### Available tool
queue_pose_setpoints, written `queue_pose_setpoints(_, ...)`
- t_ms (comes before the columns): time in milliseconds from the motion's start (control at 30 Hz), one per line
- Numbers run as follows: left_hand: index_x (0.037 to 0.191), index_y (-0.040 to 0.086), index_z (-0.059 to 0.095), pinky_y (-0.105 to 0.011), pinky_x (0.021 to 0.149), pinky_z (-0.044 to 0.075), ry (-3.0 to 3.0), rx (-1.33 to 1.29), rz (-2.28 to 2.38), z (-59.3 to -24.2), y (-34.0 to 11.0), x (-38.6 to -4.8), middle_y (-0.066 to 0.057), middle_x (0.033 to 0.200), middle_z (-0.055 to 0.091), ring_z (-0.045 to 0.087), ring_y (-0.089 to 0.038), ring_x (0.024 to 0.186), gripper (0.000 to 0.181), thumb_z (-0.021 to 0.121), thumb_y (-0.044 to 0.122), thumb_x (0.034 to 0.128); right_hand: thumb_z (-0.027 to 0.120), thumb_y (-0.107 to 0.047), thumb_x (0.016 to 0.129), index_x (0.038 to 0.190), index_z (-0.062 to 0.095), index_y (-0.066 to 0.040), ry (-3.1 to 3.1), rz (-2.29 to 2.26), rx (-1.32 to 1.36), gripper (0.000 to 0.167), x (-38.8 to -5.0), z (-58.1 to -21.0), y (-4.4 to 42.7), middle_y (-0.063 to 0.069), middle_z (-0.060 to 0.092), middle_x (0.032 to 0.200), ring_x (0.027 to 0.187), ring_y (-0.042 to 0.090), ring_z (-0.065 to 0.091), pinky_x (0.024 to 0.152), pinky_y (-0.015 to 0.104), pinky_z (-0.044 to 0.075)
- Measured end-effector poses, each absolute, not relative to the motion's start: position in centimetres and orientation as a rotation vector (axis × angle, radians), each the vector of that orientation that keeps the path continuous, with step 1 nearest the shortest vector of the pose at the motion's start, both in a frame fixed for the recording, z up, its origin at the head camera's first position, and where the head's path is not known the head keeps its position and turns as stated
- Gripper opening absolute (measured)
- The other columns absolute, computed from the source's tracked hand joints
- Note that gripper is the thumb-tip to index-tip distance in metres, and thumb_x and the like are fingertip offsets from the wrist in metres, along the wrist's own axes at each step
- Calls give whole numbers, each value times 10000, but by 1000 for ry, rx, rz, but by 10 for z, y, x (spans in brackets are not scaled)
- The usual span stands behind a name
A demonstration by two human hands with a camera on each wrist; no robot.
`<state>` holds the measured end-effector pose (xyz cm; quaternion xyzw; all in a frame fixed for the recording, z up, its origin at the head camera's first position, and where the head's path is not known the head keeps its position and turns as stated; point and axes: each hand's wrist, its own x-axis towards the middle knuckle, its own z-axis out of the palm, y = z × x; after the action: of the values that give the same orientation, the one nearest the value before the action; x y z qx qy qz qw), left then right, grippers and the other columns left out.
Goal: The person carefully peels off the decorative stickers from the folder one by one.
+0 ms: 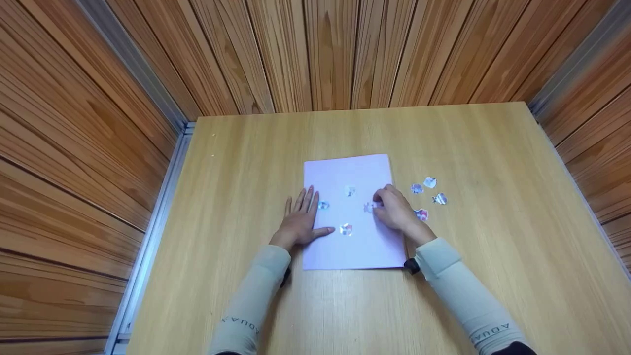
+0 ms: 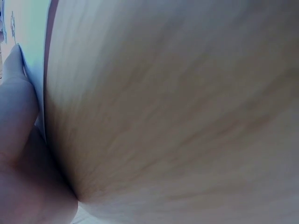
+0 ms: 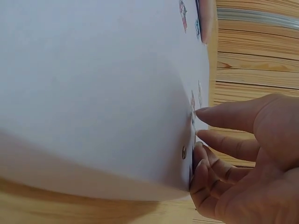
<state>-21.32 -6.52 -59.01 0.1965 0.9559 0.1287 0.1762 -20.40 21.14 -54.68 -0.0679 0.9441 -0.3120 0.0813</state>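
A pale lilac sheet or booklet (image 1: 355, 251) lies on the table. My left hand (image 1: 299, 224) rests on its left edge with fingers spread, the thumb reaching onto it. At the right side of the sheet, my right hand (image 1: 394, 209) pinches a small shiny sticker (image 1: 368, 207) low against the surface. In the right wrist view the thumb and forefinger are at this sticker (image 3: 192, 108), the other fingers curled. Near the left fingertips is a bluish sticker (image 1: 323, 205). Another sticker (image 1: 350, 191) lies higher up, and a colourful one (image 1: 346, 229) lies lower.
Right of the sheet, several loose cutout stickers lie on the wooden table (image 1: 493, 207): a blue one (image 1: 417, 189), a pale one (image 1: 430, 182), a fish-shaped one (image 1: 439, 198) and a red-blue one (image 1: 422, 214). Wood-plank walls (image 1: 325, 54) stand behind and at both sides.
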Motion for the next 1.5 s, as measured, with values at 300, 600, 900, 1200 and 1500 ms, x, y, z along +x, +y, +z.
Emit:
queue_pose_setpoints(300, 1648, 135, -54, -553, 1232, -123, 2709, 557, 367, -594, -66, -214, -66, 1715, -156, -182, -278, 1564, 1107, 489, 770, 922, 644, -28, 917, 1156, 684, 72, 2797, -975, -170, 262, -205, -547, 213, 189, 596, 1115, 1069, 375, 600, 969, 488, 521)
queue_pose_setpoints(600, 1654, 111, 5, -578, 1244, -50, 2726, 571, 341, -585, -65, -211, -95, 1726, -80, -101, -309, 1580, 1087, 489, 761, 928, 670, -36, 886, 1226, 669, 50, 2802, -977, -214, 351, -205, -550, 211, 185, 604, 1125, 1053, 360, 605, 945, 487, 515)
queue_pose_setpoints(900, 1651, 137, -37, -554, 1238, -102, 2710, 549, 358, -592, -65, -214, -65, 1719, -131, -156, -277, 1570, 1098, 481, 774, 922, 665, -49, 905, 1200, 684, 20, 2755, -1006, -218, 303, -203, -547, 208, 169, 613, 1136, 1074, 350, 602, 956, 486, 514)
queue_pose_setpoints(1200, 1655, 113, 18, -580, 1243, -57, 2731, 577, 403, -591, -67, -212, -97, 1726, -72, -96, -315, 1579, 1089, 495, 764, 924, 645, -60, 921, 1174, 665, -1, 2741, -978, -206, 260, -206, -546, 208, 172, 605, 1142, 1079, 356, 598, 971, 493, 508)
queue_pose_setpoints(1500, 1655, 114, 23, -582, 1245, -43, 2726, 572, 391, -586, -66, -211, -96, 1726, -68, -92, -316, 1580, 1081, 508, 751, 928, 635, -94, 948, 1136, 670, -1, 2733, -926, -186, 214, -212, -546, 206, 164, 607, 1124, 1062, 360, 599, 948, 500, 504)
